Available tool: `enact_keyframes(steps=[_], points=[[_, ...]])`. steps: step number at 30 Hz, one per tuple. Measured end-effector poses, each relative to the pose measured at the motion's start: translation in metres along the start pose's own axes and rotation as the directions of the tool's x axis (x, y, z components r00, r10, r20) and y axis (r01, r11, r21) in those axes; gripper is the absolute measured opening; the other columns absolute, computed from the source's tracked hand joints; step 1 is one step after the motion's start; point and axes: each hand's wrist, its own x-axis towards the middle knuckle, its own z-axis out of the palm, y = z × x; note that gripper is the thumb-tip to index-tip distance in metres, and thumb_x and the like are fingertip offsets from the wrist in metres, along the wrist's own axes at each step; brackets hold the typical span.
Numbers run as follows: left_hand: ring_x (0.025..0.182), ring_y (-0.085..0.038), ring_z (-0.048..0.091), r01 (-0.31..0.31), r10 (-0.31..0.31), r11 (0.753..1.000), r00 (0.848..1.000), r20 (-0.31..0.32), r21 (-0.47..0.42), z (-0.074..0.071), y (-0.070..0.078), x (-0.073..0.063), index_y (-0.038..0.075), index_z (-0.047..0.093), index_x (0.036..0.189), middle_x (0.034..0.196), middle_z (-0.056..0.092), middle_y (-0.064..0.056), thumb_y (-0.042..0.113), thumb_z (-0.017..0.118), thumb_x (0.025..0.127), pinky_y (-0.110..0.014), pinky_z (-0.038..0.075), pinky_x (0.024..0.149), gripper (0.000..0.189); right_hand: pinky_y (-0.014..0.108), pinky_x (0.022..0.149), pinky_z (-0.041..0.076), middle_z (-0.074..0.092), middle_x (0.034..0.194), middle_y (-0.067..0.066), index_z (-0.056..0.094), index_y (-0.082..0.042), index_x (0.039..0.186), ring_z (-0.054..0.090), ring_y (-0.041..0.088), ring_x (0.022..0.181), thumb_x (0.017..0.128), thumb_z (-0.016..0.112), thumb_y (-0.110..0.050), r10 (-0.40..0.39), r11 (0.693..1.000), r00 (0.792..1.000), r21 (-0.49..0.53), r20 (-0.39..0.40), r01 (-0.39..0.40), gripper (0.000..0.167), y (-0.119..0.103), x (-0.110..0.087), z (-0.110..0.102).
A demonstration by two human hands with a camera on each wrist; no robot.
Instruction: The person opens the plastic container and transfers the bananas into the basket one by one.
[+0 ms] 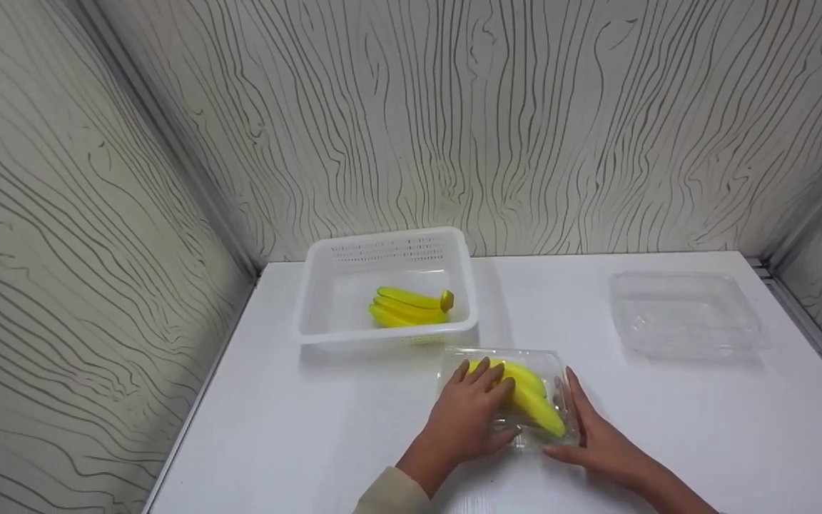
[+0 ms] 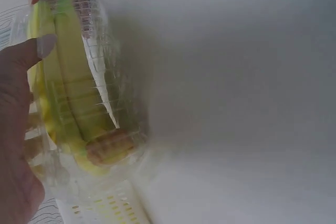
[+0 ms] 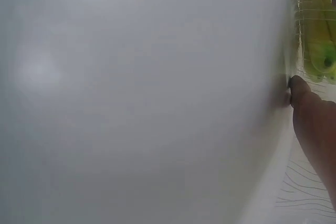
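Note:
A clear plastic clamshell box [image 1: 554, 358] with a bunch of bananas [image 1: 534, 407] inside is between both hands over the front of the table. My left hand [image 1: 462, 417] grips it from the left, fingers spread across the top and thumb at the near side. In the left wrist view, the left thumb [image 2: 31, 51] presses on the ribbed plastic, and the brown stem end [image 2: 111, 147] shows through it. My right hand [image 1: 600, 444] holds the box's right end between thumb and fingers. That right thumb [image 3: 307, 103] appears below the bananas in the right wrist view.
Farther back on the left, a white perforated basket [image 1: 304, 285] contains another banana bunch [image 1: 411, 308]. A second clear plastic box [image 1: 689, 307] stands at the back right. Wood-patterned panels [image 1: 454, 128] border the white table [image 1: 275, 428] at the back and sides.

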Motion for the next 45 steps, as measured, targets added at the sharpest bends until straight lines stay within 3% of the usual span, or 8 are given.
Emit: enact_keyframes(steps=[10,20,31,36,45], points=[[0.147,-0.026,0.059,-0.032,0.03,0.996,0.999,0.021,0.079,-0.004,0.006,0.007,0.029,0.056,0.142,0.153,0.062,0.0,0.058,0.082,0.089,-0.047,0.046,0.125,0.066,0.077,0.124,0.029,-0.004,0.179,0.026,-0.022,-0.027,0.17,0.012,0.057,0.162,0.093,0.076,-0.053,0.009,0.999,0.999,-0.044,-0.041,-0.011,0.127,-0.003,-0.002,0.003],[0.147,-0.027,0.059,-0.024,0.021,0.998,0.998,0.053,0.066,-0.001,0.005,0.008,0.029,0.058,0.147,0.155,0.061,-0.001,0.057,0.077,0.092,-0.045,0.045,0.126,0.064,0.077,0.124,0.028,-0.002,0.178,0.028,-0.019,-0.025,0.17,0.014,0.057,0.162,0.092,0.079,-0.049,-0.012,0.999,0.999,-0.037,-0.043,0.011,0.128,-0.004,-0.003,0.005],[0.141,-0.025,0.065,-0.041,0.043,0.997,0.999,-0.026,0.065,0.0,0.004,0.011,0.028,0.064,0.142,0.149,0.067,-0.001,0.058,0.072,0.095,-0.044,0.05,0.121,0.057,0.076,0.124,0.031,-0.002,0.178,0.028,-0.02,-0.025,0.17,0.016,0.058,0.161,0.092,0.078,-0.047,0.003,1.0,0.998,-0.023,-0.059,-0.004,0.127,-0.005,-0.005,0.005],[0.137,-0.025,0.067,-0.05,0.055,0.996,0.997,-0.055,0.073,-0.001,0.003,0.012,0.027,0.066,0.135,0.143,0.07,0.0,0.055,0.074,0.093,-0.043,0.052,0.12,0.052,0.075,0.126,0.027,-0.005,0.179,0.026,-0.021,-0.027,0.17,0.01,0.055,0.163,0.093,0.077,-0.047,0.001,1.0,0.999,0.01,-0.054,0.0,0.126,-0.004,-0.003,0.005],[0.136,-0.024,0.068,-0.042,0.044,0.998,0.998,-0.038,0.042,-0.002,0.003,0.012,0.027,0.065,0.134,0.142,0.07,0.001,0.058,0.071,0.095,-0.043,0.051,0.12,0.05,0.074,0.126,0.027,-0.005,0.18,0.024,-0.022,-0.029,0.169,0.01,0.055,0.163,0.094,0.075,-0.05,0.024,0.999,0.999,0.028,-0.045,-0.023,0.125,-0.005,-0.001,0.007]])
